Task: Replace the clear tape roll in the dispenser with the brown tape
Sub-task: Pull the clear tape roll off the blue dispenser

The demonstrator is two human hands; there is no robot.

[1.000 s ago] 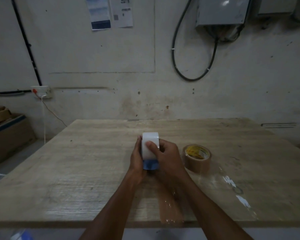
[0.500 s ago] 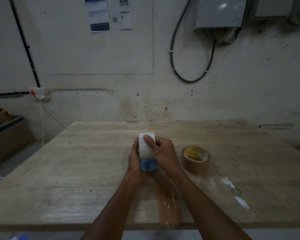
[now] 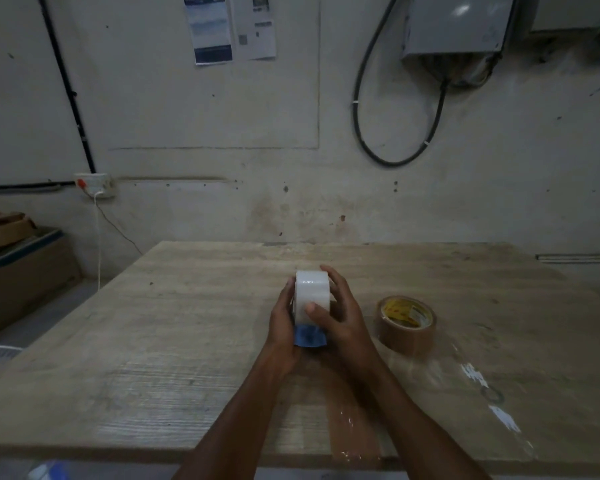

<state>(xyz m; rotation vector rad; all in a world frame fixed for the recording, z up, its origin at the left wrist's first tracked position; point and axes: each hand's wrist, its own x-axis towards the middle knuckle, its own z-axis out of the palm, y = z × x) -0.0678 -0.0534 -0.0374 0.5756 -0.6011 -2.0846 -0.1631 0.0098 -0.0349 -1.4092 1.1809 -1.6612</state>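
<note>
hands [image 3: 343, 317] grip clear tape roll [image 3: 310, 292] on blue dispenser [image 3: 309, 336].

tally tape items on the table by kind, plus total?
Clear tape roll: 1, held by the left hand and the right hand
Brown tape roll: 1, lying flat on the table
Blue dispenser: 1, under the clear roll
Total: 3

The clear tape roll [image 3: 311, 295], whitish and glossy, stands on edge in the blue dispenser [image 3: 309, 336], of which only the lower part shows beneath it. To its right, apart, the brown tape [image 3: 406, 323] lies flat on the tabletop [image 3: 187, 323], its core bearing a yellow label.
</note>
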